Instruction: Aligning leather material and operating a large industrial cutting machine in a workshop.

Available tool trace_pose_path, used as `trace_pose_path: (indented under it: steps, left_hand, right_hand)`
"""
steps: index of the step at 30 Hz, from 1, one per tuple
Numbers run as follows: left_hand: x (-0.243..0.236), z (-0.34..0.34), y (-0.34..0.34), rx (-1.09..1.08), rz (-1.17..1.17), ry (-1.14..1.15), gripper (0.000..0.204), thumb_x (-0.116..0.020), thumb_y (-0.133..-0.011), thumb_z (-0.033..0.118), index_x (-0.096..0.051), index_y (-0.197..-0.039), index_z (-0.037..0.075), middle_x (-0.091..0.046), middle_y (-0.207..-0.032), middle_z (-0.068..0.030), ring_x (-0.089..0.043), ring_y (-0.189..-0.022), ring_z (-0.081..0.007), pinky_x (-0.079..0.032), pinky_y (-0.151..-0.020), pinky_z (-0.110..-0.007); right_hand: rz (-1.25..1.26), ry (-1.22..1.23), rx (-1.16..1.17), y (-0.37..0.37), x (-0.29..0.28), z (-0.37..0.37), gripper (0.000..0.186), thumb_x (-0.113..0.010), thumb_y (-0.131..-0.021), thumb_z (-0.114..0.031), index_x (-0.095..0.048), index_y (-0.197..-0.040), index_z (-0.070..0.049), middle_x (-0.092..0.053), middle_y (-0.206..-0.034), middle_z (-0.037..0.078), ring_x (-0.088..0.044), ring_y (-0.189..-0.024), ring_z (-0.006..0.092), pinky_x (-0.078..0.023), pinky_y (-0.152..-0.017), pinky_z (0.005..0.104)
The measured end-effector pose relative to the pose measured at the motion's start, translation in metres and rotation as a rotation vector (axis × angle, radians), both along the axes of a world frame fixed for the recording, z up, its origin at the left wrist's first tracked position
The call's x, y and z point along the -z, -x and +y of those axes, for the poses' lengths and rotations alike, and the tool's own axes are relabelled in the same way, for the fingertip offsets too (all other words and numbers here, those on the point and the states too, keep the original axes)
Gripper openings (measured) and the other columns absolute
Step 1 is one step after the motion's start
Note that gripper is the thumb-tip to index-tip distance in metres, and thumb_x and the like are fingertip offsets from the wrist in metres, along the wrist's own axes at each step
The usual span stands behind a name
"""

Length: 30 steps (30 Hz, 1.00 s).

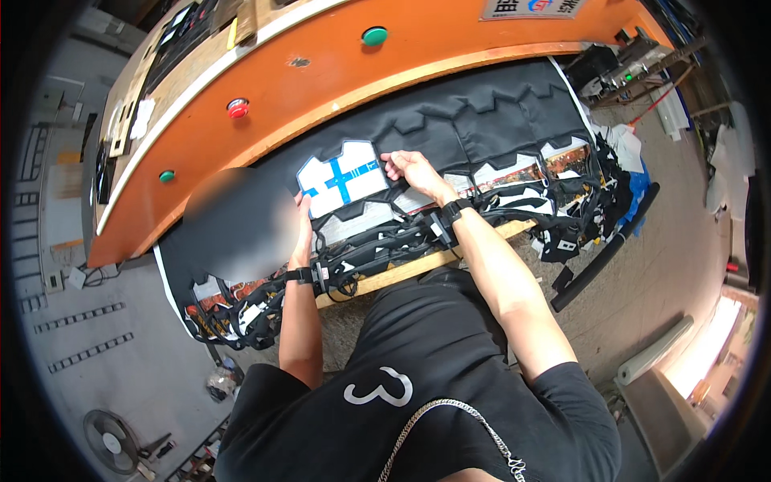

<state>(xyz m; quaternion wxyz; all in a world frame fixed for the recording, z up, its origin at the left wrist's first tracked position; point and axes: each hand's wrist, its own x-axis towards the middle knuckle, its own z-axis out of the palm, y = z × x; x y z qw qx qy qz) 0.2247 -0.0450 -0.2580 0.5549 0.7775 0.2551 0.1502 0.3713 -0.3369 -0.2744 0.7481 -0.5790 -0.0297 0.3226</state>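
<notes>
A white, angular-edged panel [324, 172] crossed with blue tape lies on a black leather-like sheet [418, 96]. My left hand [302, 228] is at the panel's left edge, its fingertips touching or very near it. A blurred patch covers part of that hand, so its grip is unclear. Close to the panel's upper right edge is my right hand [416, 173], with fingers curled and tips drawn together. Whether anything thin is pinched there cannot be made out. Toward me, the sheet has several notched cut-outs showing a worn, paint-flecked board [514, 173].
An orange machine beam [297, 80] spans the far side, with green [374, 36] and red [238, 108] buttons. Black offcuts [257, 317] pile along the near edge beside a wooden bar [385, 278]. A black tube [606, 249] leans at the right. A fan [111, 440] stands at the lower left.
</notes>
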Motion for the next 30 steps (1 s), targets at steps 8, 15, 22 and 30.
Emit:
trace_pose_path:
  steps: [8, 15, 22, 30]
  left_hand:
    - [0.004, 0.007, 0.001, 0.022, 0.008, 0.005, 0.034, -0.07, -0.1, 0.015, -0.07, -0.125, -0.007, -0.07, -0.113, -0.0053, -0.06, -0.102, -0.0109, -0.046, -0.094, -0.025]
    - [0.007, 0.007, 0.002, 0.008, 0.04, 0.002, 0.031, -0.069, -0.101, 0.018, -0.073, -0.12, -0.007, -0.07, -0.113, -0.0056, -0.06, -0.103, -0.0107, -0.046, -0.094, -0.025]
    - [0.007, -0.001, -0.001, -0.056, 0.003, -0.005, 0.031, -0.069, -0.101, 0.019, -0.073, -0.12, -0.006, -0.071, -0.113, -0.0062, -0.061, -0.103, -0.0116, -0.047, -0.094, -0.026]
    - [0.006, -0.002, -0.002, -0.055, -0.066, 0.004, 0.032, -0.07, -0.101, 0.019, -0.073, -0.119, -0.007, -0.071, -0.113, -0.0072, -0.061, -0.103, -0.0127, -0.047, -0.093, -0.027]
  right_hand:
    - [-0.055, 0.082, -0.051, 0.001, -0.003, 0.001, 0.041, -0.044, -0.113, -0.025, -0.064, -0.128, 0.008, -0.065, -0.091, 0.002, -0.058, -0.08, 0.01, -0.052, -0.08, 0.027]
    - [-0.158, 0.197, -0.058, 0.007, -0.008, 0.002, 0.04, -0.046, -0.112, -0.026, -0.066, -0.127, 0.006, -0.065, -0.09, 0.002, -0.058, -0.082, 0.0114, -0.051, -0.081, 0.0281]
    - [-0.259, 0.226, -0.091, 0.009, -0.016, 0.001, 0.038, -0.048, -0.111, -0.024, -0.067, -0.125, 0.006, -0.065, -0.093, 0.003, -0.059, -0.084, 0.0127, -0.051, -0.082, 0.0288]
    - [-0.292, 0.285, -0.037, 0.015, -0.023, 0.001, 0.036, -0.052, -0.108, -0.027, -0.071, -0.118, 0.003, -0.067, -0.096, 0.007, -0.063, -0.088, 0.0171, -0.051, -0.084, 0.0311]
